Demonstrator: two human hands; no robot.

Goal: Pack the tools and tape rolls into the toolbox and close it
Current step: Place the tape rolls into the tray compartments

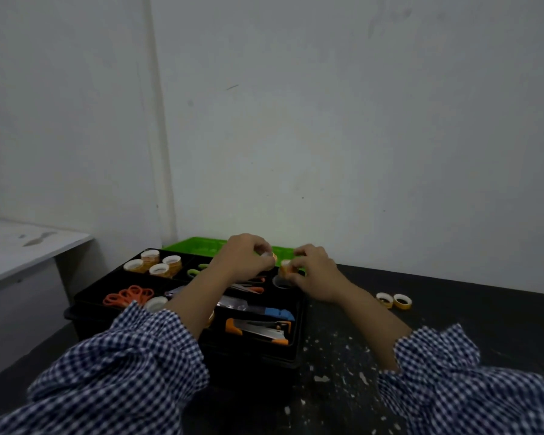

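Note:
A black toolbox [85, 296] stands open on the dark table, its green lid [195, 246] tipped back against the wall. My left hand [242, 259] pinches a small tape roll [269, 255] above the far right compartment. My right hand [314, 271] grips another tape roll [285, 265] just beside it. Several tape rolls [157, 263] fill the far left compartment. Orange scissors [129, 296] lie in the left compartment, with one more roll [156, 303] near my left sleeve. A stapler [258, 331] and a blue-handled tool [277, 312] lie in the near right compartment.
Two tape rolls [393, 300] lie on the table [453, 309] right of the box. White flecks dot the table in front. A white wall rises right behind the box. A white shelf [19, 246] stands at the left.

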